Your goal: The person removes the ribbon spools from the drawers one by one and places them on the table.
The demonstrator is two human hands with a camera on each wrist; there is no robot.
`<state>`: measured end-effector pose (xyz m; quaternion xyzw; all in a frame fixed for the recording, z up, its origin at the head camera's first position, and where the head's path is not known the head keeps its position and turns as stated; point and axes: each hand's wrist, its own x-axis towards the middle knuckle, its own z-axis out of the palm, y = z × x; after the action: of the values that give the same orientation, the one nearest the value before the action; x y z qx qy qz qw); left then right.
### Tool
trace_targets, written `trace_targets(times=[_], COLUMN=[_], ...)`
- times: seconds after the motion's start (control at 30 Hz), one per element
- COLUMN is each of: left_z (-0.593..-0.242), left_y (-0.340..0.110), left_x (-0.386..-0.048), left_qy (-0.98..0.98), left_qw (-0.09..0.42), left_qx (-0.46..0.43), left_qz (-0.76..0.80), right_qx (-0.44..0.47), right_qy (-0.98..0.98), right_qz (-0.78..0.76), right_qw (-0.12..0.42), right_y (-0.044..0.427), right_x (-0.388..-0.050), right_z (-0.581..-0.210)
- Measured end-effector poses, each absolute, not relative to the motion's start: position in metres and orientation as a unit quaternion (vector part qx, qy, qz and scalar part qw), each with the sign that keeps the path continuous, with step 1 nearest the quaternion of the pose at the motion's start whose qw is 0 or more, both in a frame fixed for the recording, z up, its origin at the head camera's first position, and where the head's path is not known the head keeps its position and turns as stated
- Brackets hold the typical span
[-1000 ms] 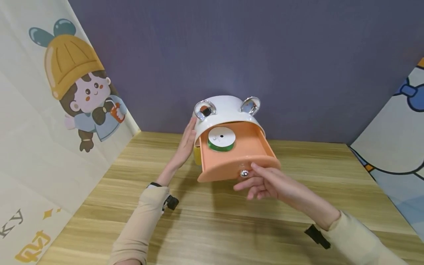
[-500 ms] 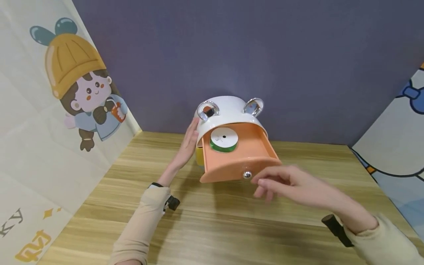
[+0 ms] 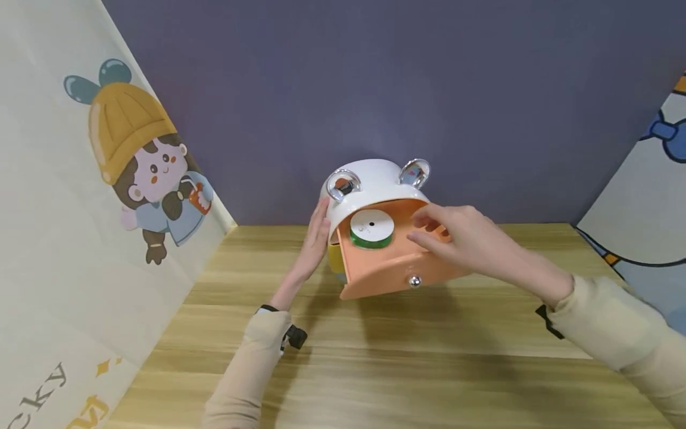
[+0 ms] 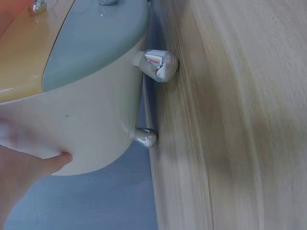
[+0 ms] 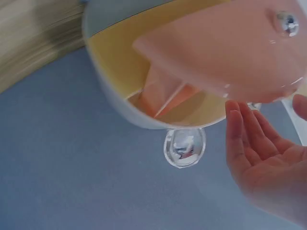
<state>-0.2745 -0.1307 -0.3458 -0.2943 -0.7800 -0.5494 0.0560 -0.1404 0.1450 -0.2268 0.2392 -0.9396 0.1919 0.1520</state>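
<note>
A white rounded drawer cabinet [image 3: 370, 173] with shiny ear shapes stands against the back wall. Its orange top drawer [image 3: 386, 280] is pulled out, with a silver knob [image 3: 415, 280] on the front. Inside it, toward the left, lies a spool of green ribbon [image 3: 372, 227] with a white face. My left hand [image 3: 313, 244] rests flat along the cabinet's left side, thumb against the wall in the left wrist view. Over the drawer's right part hovers my right hand [image 3: 455, 235], fingers loosely bent, holding nothing and apart from the spool.
Below the orange drawer are a yellow drawer [image 4: 24, 57] and a blue-grey one [image 4: 100, 38]. Silver feet [image 4: 160, 64] lift the cabinet off the wooden table [image 3: 375, 369]. A dark wall [image 3: 429, 77] rises close behind it.
My right hand has left the knob area, drawn back to the right, then come up and over the open drawer. The left hand stays on the cabinet's side. The head view has shifted slightly.
</note>
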Motion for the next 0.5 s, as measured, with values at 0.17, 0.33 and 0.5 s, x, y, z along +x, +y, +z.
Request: trace_targets(times=[0.17, 0.33, 0.5], left_z=[-0.366, -0.367, -0.368], left_y=[-0.135, -0.137, -0.132], left_x=[-0.288, -0.289, -0.292], left_qy=[-0.774, -0.776, -0.769], left_qw=[0.089, 0.093, 0.067], left_qx=[-0.283, -0.282, -0.292], left_qz=[-0.56, -0.557, -0.564], right_qx=[0.23, 0.249, 0.248], right_qy=[-0.961, -0.961, -0.96], right_qz=[0.13, 0.116, 0.132], right_qw=[0.086, 0.034, 0.011], right_y=[0.129, 0.106, 0.094], right_x=[-0.159, -0.182, -0.195], right_z=[-0.212, -0.215, -0.226])
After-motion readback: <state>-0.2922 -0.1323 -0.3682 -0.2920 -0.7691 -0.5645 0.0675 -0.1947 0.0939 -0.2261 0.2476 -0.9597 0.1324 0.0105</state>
